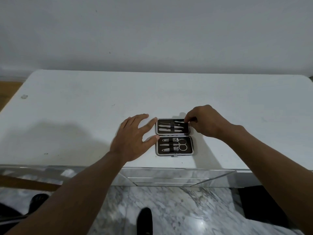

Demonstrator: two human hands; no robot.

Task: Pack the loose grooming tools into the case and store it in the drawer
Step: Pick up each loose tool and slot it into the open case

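A small black grooming case (174, 150) lies open flat on the white table top (84, 107) near its front edge. Its far half holds several thin metal tools (167, 128) under a strap. In the near half sit nail clippers and small scissors (183, 144). My left hand (133, 138) rests flat to the left of the case, fingers spread, with the thumb and a fingertip touching the case's left edge. My right hand (205, 121) is at the far right corner of the case, fingers pinched on that corner or on a tool end there; the fingers hide which.
The mirrored drawer front (169, 179) of the table is below the case and is shut. A marble floor lies beneath, with dark shoes at the lower left and bottom centre. A plain wall stands behind the table.
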